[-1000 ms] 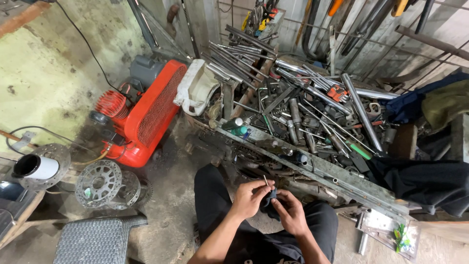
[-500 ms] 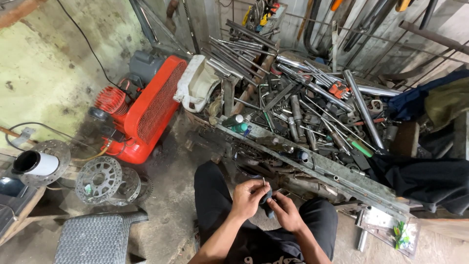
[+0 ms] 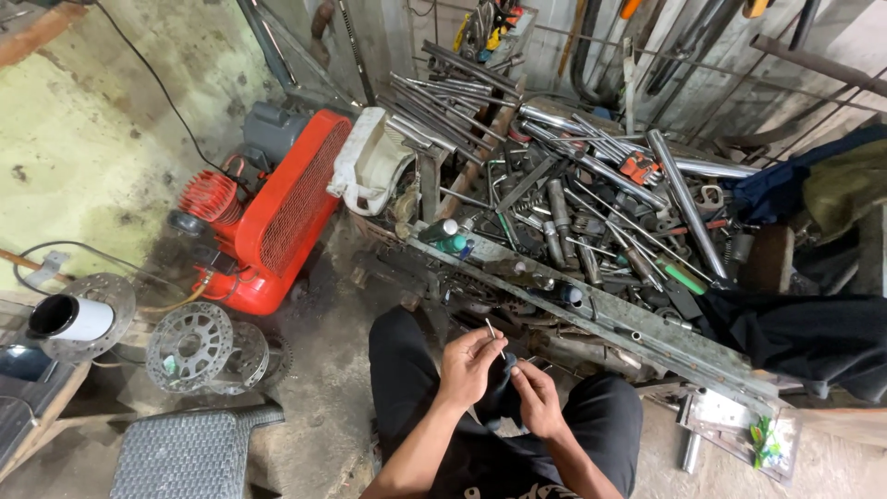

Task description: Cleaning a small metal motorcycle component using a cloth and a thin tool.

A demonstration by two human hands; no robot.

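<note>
**Both hands work a small dark part and a thin pin above the lap**

The person sits with knees apart, forearms reaching forward and meeting between the thighs. The left hand (image 3: 469,365) is raised slightly, thumb and forefinger pinched together on a thin metal pin (image 3: 494,338) that sticks up at a slant. The right hand (image 3: 539,399) sits just beside it, a little lower, fingers curled around a small dark part (image 3: 504,388) held between the two hands; how firmly it grips cannot be told.

Ahead, a long metal rail (image 3: 610,319) edges a heap of steel rods, tubes and hand tools (image 3: 591,203), too many and too tangled to count. A white plastic housing (image 3: 370,166) leans at the heap's left end. One red air compressor (image 3: 277,203) stands left of that. Two brake discs show on the floor: one (image 3: 189,346) near the compressor, another (image 3: 106,296) under a white-banded cylinder (image 3: 69,317). A grey woven stool (image 3: 180,457) sits at the lower left.
</note>
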